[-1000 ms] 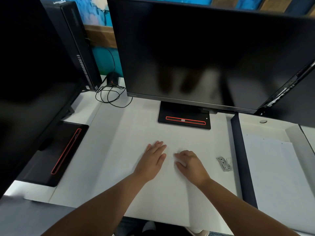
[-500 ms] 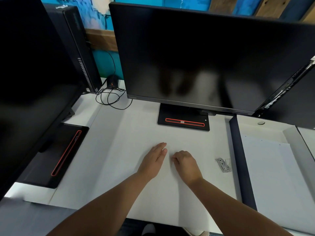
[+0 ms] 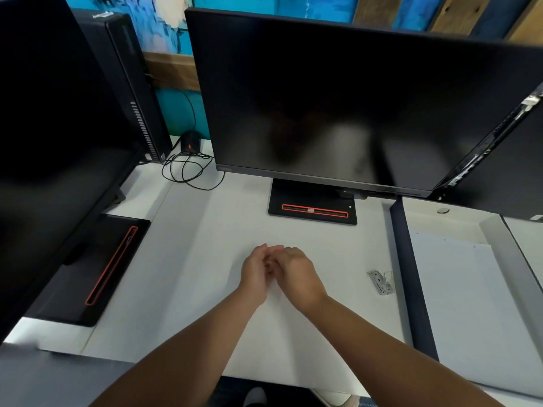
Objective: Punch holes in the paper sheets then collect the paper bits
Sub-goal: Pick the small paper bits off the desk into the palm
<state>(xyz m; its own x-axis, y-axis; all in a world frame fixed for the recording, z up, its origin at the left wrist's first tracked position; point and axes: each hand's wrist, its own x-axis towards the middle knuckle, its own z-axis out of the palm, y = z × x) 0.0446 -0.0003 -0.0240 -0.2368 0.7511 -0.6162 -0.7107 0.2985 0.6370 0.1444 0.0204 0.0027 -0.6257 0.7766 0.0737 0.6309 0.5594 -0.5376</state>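
A large white paper sheet (image 3: 199, 259) covers the desk in front of me. My left hand (image 3: 255, 273) and my right hand (image 3: 298, 271) meet above its middle. The left hand stands on its edge, loosely cupped toward the right. The fingers of my right hand curl in against the left palm, and their tips are hidden between the hands. No paper bits are visible. A small metal hole punch (image 3: 381, 282) lies on the sheet to the right of my hands. A stack of pale punched sheets (image 3: 470, 295) lies in a box at the right.
A black monitor (image 3: 338, 98) stands straight ahead on a base (image 3: 313, 208) just beyond the sheet. A second monitor (image 3: 44, 142) and its base (image 3: 97, 268) fill the left. The box's dark wall (image 3: 411, 274) borders the sheet on the right. Coiled cables (image 3: 188, 171) lie at the back left.
My left hand lay flat on the sheet, then turned on its edge and slid right. Both hands have now come together and lifted slightly, fingers curled toward each other.
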